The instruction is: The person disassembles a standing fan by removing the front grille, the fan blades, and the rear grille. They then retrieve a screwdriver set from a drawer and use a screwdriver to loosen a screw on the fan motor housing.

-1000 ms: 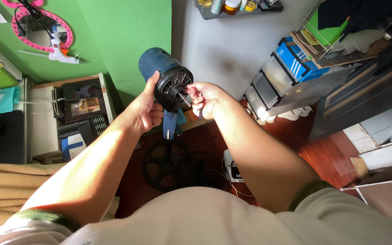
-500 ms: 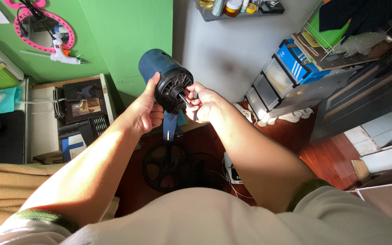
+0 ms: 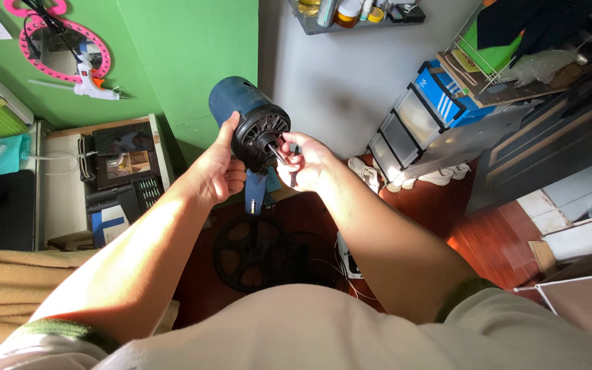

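Left hand (image 3: 217,175) grips motor (image 3: 249,122) rim; right hand (image 3: 303,161) pinches its shaft (image 3: 275,152)

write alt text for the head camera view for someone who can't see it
A person's left hand grips a blue and black fan motor held up in the air, while the right hand pinches its metal shaft. A round black fan base sits on the red floor below.

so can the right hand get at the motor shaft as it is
Probably yes: the right hand is already at the shaft on the motor, fingers around its tip, with nothing between them; the left hand only holds the housing.
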